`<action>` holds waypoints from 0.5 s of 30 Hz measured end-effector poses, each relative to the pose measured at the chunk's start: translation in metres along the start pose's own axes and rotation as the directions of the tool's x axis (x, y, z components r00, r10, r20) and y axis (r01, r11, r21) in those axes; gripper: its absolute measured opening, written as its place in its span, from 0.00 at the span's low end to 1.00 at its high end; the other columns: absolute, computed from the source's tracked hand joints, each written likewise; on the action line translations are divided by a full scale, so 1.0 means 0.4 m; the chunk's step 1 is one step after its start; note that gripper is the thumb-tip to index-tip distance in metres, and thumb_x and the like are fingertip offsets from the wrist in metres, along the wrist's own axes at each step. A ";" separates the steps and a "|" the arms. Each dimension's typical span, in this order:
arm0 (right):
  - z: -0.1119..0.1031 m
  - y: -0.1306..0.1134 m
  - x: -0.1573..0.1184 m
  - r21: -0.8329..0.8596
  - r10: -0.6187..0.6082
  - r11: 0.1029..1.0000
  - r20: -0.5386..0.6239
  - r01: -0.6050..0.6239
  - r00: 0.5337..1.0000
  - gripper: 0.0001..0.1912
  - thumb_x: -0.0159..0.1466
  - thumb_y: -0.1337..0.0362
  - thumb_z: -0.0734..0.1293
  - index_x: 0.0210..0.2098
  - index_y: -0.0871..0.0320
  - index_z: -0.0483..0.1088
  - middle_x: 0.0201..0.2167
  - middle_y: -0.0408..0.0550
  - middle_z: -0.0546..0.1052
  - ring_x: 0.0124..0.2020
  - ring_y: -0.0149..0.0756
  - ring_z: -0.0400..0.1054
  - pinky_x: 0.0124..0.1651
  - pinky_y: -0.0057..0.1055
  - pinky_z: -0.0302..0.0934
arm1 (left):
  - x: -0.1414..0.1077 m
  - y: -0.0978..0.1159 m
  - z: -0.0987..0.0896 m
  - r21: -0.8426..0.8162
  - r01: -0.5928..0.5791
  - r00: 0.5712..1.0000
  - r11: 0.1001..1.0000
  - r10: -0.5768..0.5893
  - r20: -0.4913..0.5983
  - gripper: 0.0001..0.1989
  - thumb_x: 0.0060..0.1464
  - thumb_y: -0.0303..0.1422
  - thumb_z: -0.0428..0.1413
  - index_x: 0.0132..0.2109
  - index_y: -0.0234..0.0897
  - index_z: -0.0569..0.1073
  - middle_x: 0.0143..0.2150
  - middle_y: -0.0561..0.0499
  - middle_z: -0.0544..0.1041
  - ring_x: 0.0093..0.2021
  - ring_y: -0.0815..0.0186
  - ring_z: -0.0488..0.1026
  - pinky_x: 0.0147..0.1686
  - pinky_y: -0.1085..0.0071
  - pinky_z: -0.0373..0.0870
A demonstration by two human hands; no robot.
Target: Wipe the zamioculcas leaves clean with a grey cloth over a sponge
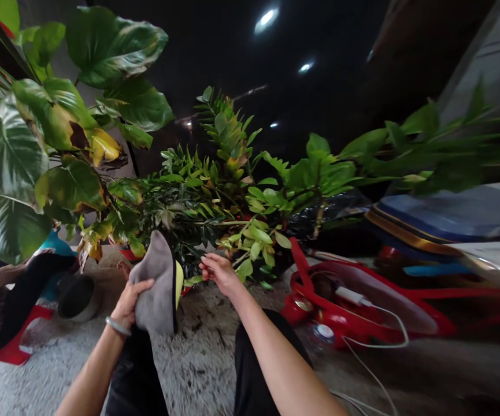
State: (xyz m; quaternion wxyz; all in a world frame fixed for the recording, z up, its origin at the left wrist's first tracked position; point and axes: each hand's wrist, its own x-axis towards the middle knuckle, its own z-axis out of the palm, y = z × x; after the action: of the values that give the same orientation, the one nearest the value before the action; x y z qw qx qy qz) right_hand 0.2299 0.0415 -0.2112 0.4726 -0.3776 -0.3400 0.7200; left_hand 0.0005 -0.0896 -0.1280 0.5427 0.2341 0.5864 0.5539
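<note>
Pinched between thumb and fingers of the left hand (pixel 127 304), a grey microfibre cloth (pixel 156 286) — black-edged, with a yellow-green underside — hangs above the concrete floor (pixel 202 341), in front of the massed houseplants. Fingertips of the right hand (pixel 223 274) are drawn together just beside the cloth; whether anything lies between them cannot be told. Principal hazards, by judgement: the cloth's loose edge could catch the low, pale-green leaf sprays (pixel 256 234) and snap a stem; a rightward sweep of the forearm could hook the white cord (pixel 399 329) — slack across the red plastic chair (pixel 332 326) — and dislodge its adapter (pixel 351 296).
</note>
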 end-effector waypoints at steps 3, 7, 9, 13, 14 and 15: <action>0.000 0.000 0.002 -0.017 0.005 1.000 -0.003 -0.005 1.000 0.19 0.45 0.55 0.81 0.26 0.56 0.70 0.20 0.41 0.77 0.16 0.27 0.65 0.20 0.25 0.60 | -0.046 0.008 -0.047 -0.032 -0.004 0.996 0.999 0.007 0.089 0.26 0.32 0.35 0.77 0.43 0.37 0.83 0.39 0.43 0.88 0.49 0.40 0.85 0.51 0.54 0.82; 0.010 0.003 0.004 -0.017 0.004 1.000 -0.001 -0.004 1.000 0.18 0.45 0.56 0.80 0.26 0.56 0.71 0.20 0.42 0.78 0.16 0.27 0.65 0.20 0.25 0.61 | 0.007 0.147 -0.032 -0.173 -0.194 0.981 0.966 0.190 -0.039 0.18 0.38 0.38 0.74 0.38 0.40 0.83 0.37 0.43 0.88 0.51 0.39 0.84 0.53 0.51 0.83; 0.014 0.004 0.006 -0.012 0.006 1.000 -0.001 -0.006 1.000 0.17 0.45 0.57 0.80 0.26 0.56 0.71 0.20 0.42 0.78 0.16 0.27 0.65 0.20 0.25 0.61 | 0.057 0.188 0.002 -0.230 -0.253 0.965 0.940 0.227 -0.133 0.15 0.40 0.36 0.74 0.38 0.40 0.82 0.36 0.45 0.88 0.49 0.44 0.86 0.49 0.56 0.84; 0.015 0.005 0.006 0.010 0.010 1.000 -0.018 -0.010 1.000 0.17 0.47 0.58 0.80 0.27 0.55 0.70 0.20 0.41 0.77 0.17 0.28 0.66 0.20 0.25 0.63 | 0.098 0.104 0.036 -0.121 -0.116 0.990 0.986 0.105 -0.096 0.22 0.37 0.30 0.76 0.43 0.36 0.82 0.37 0.44 0.87 0.41 0.52 0.86 0.42 0.63 0.83; 0.013 0.005 0.005 0.004 0.014 1.000 -0.030 -0.014 0.999 0.17 0.48 0.58 0.80 0.28 0.55 0.70 0.20 0.41 0.77 0.17 0.28 0.66 0.20 0.25 0.63 | 0.089 0.061 0.030 -0.060 -0.044 0.999 0.997 0.042 -0.033 0.25 0.35 0.30 0.77 0.43 0.34 0.82 0.38 0.42 0.87 0.40 0.52 0.86 0.42 0.62 0.83; 0.011 0.005 0.005 -0.007 0.018 1.000 -0.044 -0.018 0.999 0.16 0.48 0.58 0.80 0.28 0.55 0.70 0.20 0.41 0.77 0.17 0.29 0.67 0.20 0.25 0.63 | 0.075 0.022 0.019 -0.007 0.024 0.999 1.000 -0.023 0.037 0.27 0.33 0.31 0.78 0.44 0.33 0.83 0.38 0.40 0.87 0.40 0.50 0.86 0.42 0.61 0.83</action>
State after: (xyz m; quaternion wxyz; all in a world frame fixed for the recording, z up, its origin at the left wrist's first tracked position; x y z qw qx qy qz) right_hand 0.2248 0.0421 -0.2112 0.4721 -0.3982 -0.3285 0.7146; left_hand -0.0046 -0.0579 -0.1298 0.5608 0.2355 0.5769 0.5451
